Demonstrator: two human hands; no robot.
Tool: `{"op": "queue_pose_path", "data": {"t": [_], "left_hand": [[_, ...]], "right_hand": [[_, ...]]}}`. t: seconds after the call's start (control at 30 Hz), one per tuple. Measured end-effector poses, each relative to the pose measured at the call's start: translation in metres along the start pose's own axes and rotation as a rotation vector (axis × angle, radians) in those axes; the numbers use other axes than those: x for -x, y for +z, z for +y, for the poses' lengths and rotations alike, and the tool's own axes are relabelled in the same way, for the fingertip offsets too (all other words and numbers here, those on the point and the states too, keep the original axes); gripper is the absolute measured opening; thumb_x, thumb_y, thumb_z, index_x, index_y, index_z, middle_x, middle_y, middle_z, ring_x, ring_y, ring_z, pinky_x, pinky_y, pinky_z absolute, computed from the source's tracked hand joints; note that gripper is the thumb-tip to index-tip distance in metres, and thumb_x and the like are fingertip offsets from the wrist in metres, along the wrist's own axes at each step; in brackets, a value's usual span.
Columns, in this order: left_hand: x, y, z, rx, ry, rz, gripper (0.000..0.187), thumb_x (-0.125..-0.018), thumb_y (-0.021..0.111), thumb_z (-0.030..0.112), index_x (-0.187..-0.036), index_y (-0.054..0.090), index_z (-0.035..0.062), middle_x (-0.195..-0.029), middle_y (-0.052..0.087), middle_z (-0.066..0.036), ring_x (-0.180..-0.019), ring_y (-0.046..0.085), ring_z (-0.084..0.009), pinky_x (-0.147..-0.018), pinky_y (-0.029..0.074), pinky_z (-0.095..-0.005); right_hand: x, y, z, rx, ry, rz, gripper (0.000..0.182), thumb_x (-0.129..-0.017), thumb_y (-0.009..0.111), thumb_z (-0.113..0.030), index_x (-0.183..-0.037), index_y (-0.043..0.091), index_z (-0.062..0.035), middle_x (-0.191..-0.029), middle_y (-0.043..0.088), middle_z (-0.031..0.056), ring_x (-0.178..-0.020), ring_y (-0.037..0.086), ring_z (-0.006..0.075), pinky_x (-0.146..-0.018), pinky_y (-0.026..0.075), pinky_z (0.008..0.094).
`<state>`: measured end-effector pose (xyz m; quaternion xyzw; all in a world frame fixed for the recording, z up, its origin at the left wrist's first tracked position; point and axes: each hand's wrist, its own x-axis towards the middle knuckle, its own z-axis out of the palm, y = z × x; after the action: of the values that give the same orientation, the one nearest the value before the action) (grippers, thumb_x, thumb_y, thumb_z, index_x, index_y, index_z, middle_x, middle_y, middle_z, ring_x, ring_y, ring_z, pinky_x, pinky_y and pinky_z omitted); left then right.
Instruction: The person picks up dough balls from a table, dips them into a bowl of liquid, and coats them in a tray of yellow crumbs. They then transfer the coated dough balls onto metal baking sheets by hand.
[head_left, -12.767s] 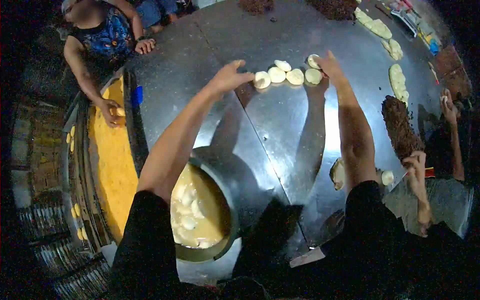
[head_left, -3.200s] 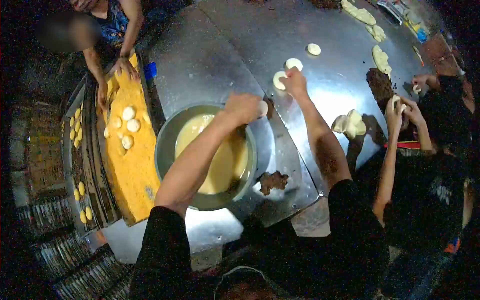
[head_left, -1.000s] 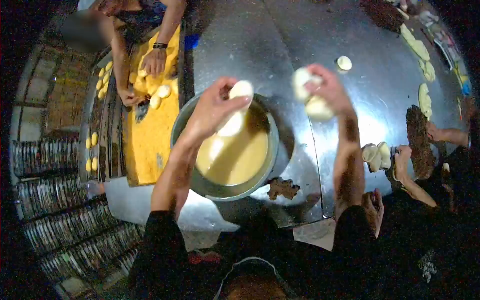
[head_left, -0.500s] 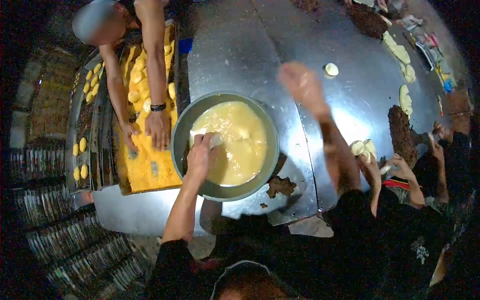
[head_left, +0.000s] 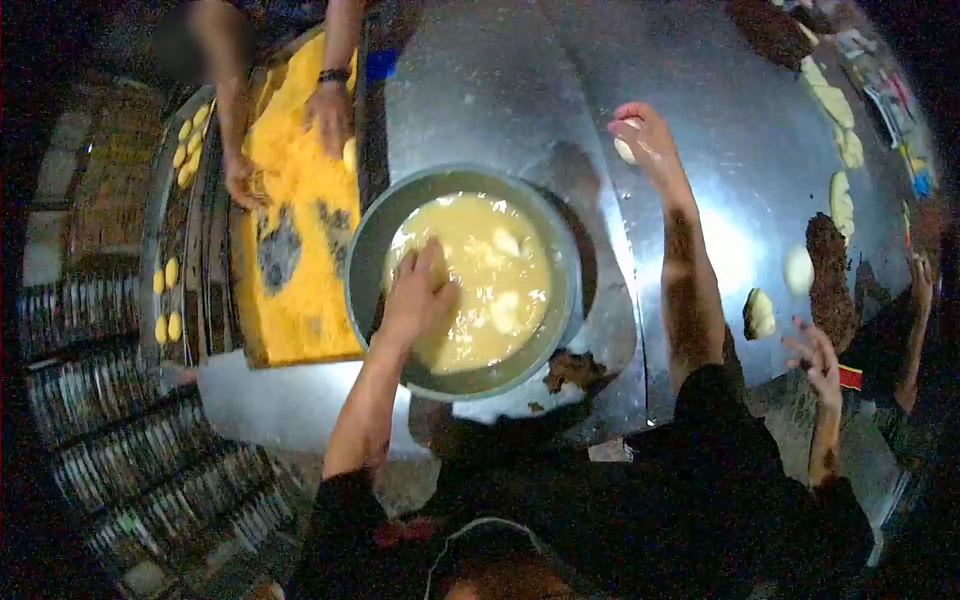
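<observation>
My left hand (head_left: 415,298) reaches into a round grey-green basin (head_left: 362,270) of pale yellow liquid (head_left: 470,345). Its fingers are apart and its fingertips touch the liquid; I see nothing in its grip. Several pale dough pieces (head_left: 506,312) float to its right, partly sunk. Over the metal table, my right hand (head_left: 650,145) is closed round a white dough piece (head_left: 627,148), which shows between the fingers.
Left of the basin, another person's hands (head_left: 330,115) work in a tray of yellow crumbs (head_left: 300,335). Yellow pieces (head_left: 172,272) lie further left. On the right are dough pieces (head_left: 762,313), a dark brown mass (head_left: 828,270) and another person's spread hand (head_left: 820,365).
My left hand has let go of a pale piece, and more pieces float in the basin. My right hand has closed on the dough piece from the table. Pieces are gone from the crumb tray.
</observation>
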<state>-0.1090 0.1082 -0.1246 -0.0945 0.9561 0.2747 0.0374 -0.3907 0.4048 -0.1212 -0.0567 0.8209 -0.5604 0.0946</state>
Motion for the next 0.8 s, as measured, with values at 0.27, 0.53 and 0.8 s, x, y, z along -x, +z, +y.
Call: {"op": "queue_pose_path", "data": {"t": [0.27,0.53,0.8], "left_hand": [[-0.044,-0.042,0.017,0.222,-0.02,-0.199,0.063,-0.081,0.064,0.032,-0.13,0.043,-0.0023,-0.129,0.046,-0.026,-0.115,0.05,-0.0383,-0.096,0.041,-0.0409],[-0.005,-0.039,-0.039,0.186,0.21,-0.183,0.062,-0.082,0.063,0.039,-0.128,0.047,0.0006,-0.132,0.043,-0.027,-0.123,0.042,-0.038,-0.104,0.035,-0.0402],[-0.05,-0.037,-0.039,0.261,0.207,-0.201,0.061,-0.082,0.062,0.035,-0.131,0.044,0.0022,-0.123,0.054,-0.021,-0.113,0.053,-0.0316,-0.096,0.042,-0.0382]], "right_hand": [[0.114,0.048,-0.119,0.24,-0.408,-0.13,0.022,-0.077,0.061,-0.014,-0.097,0.061,-0.0056,-0.087,0.065,0.0104,-0.082,0.063,0.0203,-0.072,0.05,0.0322],[0.017,-0.153,0.102,1.193,0.174,0.253,0.035,-0.083,0.058,-0.037,-0.085,0.063,-0.0021,-0.073,0.062,0.0154,-0.062,0.06,0.0294,-0.058,0.046,0.0414],[0.053,-0.107,0.041,0.061,0.189,0.237,0.025,-0.075,0.069,-0.01,-0.095,0.056,-0.0041,-0.073,0.063,0.0056,-0.061,0.06,0.0155,-0.055,0.051,0.0287]]}}
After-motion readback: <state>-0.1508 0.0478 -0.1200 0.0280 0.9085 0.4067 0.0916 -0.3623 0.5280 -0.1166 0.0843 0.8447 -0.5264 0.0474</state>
